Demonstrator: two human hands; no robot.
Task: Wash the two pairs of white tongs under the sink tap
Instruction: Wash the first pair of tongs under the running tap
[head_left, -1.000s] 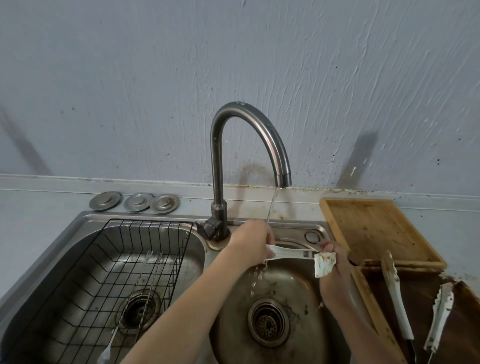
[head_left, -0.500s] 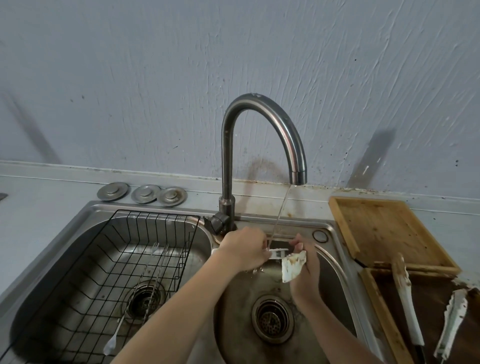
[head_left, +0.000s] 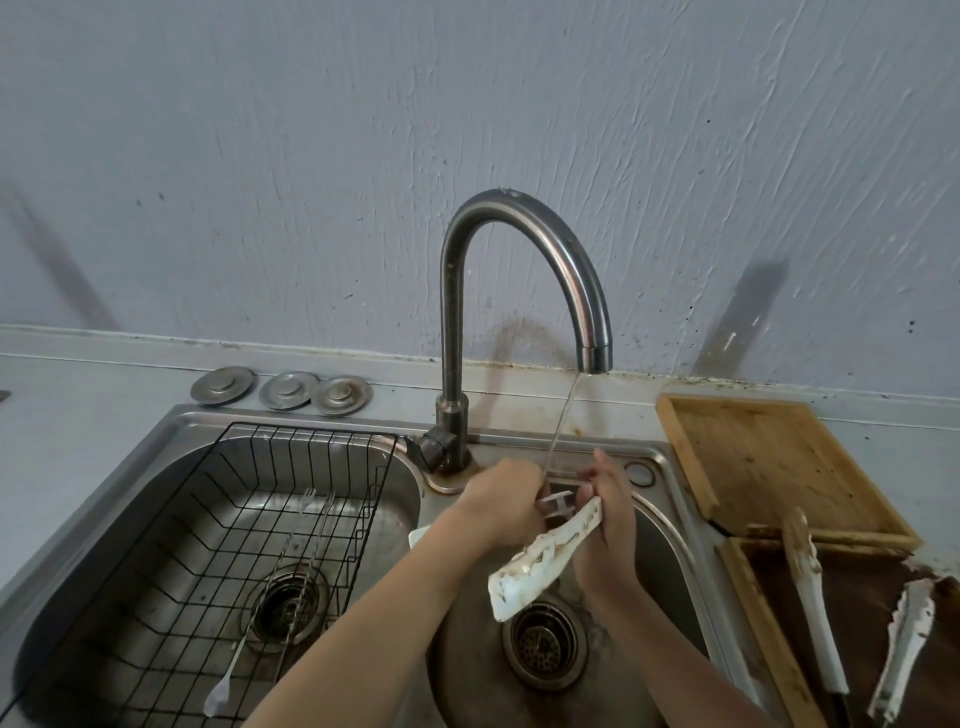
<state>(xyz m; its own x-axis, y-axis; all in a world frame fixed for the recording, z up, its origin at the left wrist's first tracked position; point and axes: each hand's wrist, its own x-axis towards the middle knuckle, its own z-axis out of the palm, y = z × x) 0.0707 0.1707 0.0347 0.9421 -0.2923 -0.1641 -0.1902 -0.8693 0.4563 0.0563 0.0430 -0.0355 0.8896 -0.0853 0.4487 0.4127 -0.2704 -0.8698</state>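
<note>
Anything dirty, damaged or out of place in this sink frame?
Yes. The white tongs held in both hands over the round steel basin carry brown crusted residue. A second white pair lies soiled on the dark wooden tray. Brown stains mark the wall behind the steel tap.

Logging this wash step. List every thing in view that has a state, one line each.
tap: running, thin stream
tongs in hands: held over right basin, still stained
left hand: gripping those tongs
right hand: gripping those tongs
second tongs: lying on dark tray, dirty, untouched
wire basket: sitting in left basin
three sink plugs: out, on counter
</note>
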